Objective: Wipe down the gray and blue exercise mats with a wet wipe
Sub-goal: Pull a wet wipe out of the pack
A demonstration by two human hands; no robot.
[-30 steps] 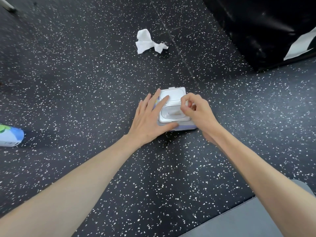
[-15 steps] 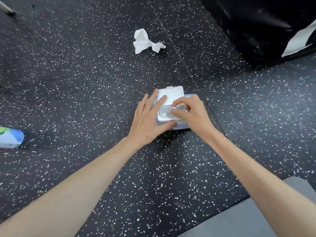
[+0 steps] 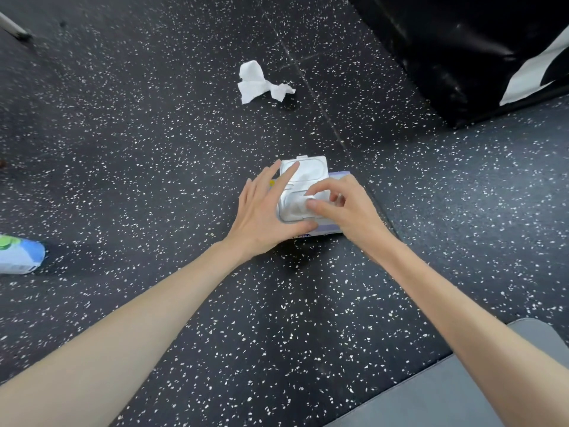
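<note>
A: Wet wipe [image 3: 300, 205], just poking out of the dispenser slot. It sits in the wipes pack [image 3: 311, 195], which lies flat on the speckled floor [image 3: 154, 149] with its lid [image 3: 311, 167] flipped back.

B: Who has hold of it?

A: The right hand [image 3: 345, 208] pinches the tuft between thumb and forefinger. The left hand [image 3: 264, 214] lies flat with straight fingers, pressing the pack down at its left side.

B: How will it handle?

A: I'd judge it limp, light and damp, likely to cling to the next sheet. Best taken by that raised tuft and drawn straight up while the pack is held down, or the whole pack may lift with it.

B: Count things for me.

A: One pack, one wipe emerging. One crumpled wipe [image 3: 261, 83] lies on the floor beyond, well apart from the pack. One gray mat [image 3: 462, 392] shows, only its corner, at lower right near the right forearm. I see no blue mat. One black pad [image 3: 462, 57] with a white stripe fills the upper right. One bottle [image 3: 18, 255] lies on its side at the left edge.

B: So no wiping yet?

A: Seems so; the wipe isn't out of the pack.
</note>
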